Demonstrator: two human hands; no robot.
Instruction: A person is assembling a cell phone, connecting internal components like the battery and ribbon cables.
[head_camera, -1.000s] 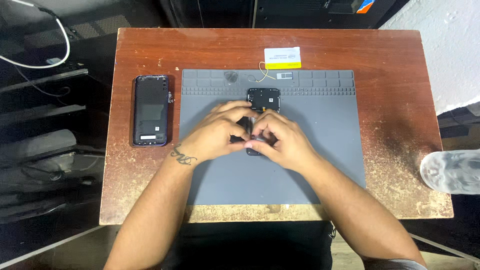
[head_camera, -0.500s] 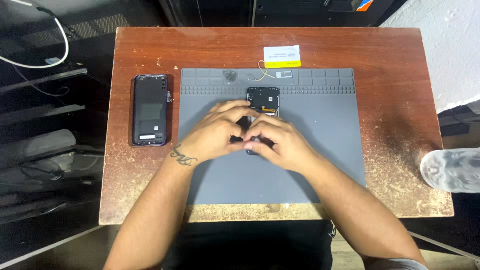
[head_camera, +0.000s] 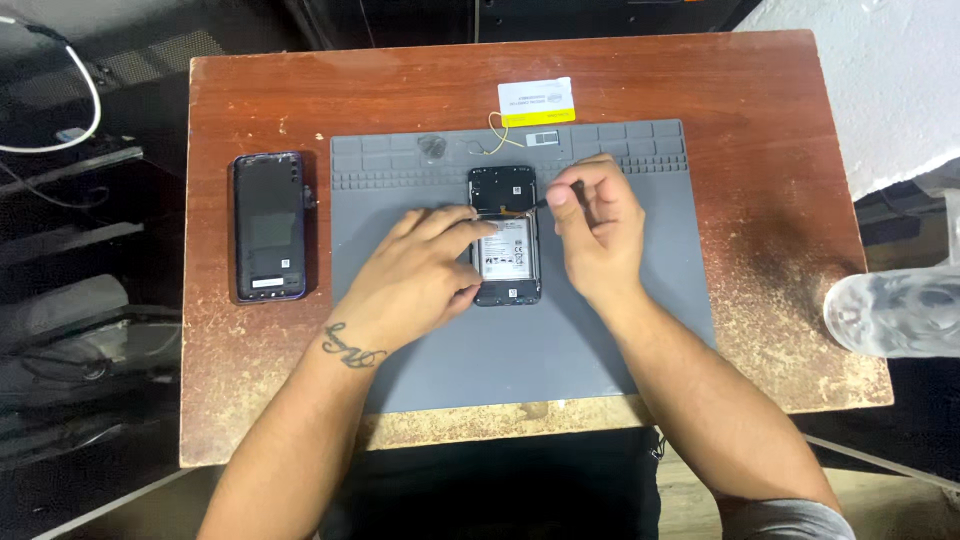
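One worn reddish-brown counter (head_camera: 760, 200) carries everything, its surface flaked pale along the near and right edges. On it lies one grey work mat (head_camera: 520, 350) with a row of small moulded compartments along its far edge. Two phones are in view. The opened phone (head_camera: 506, 236) rests on the mat just far of centre, back off and battery showing, its long axis running near to far with the camera end pointing away. The second, a dark back cover (head_camera: 268, 226) with a purple rim, lies on the bare counter left of the mat, parallel to the first.

The left hand (head_camera: 420, 275) lies flat against the opened phone's left side, its grip loose, fingertips pressing the battery area. The right hand (head_camera: 598, 225) sits just right of the phone, grip pinched shut on a thin dark tool (head_camera: 556, 190) whose tip meets the phone's upper right edge.

One small rectangular card (head_camera: 536, 101), white with a yellow strip along its near edge, lies on the counter beyond the mat. The battery carries one white rectangular label. One clear plastic bottle (head_camera: 895, 310) shows blurred at the right edge.
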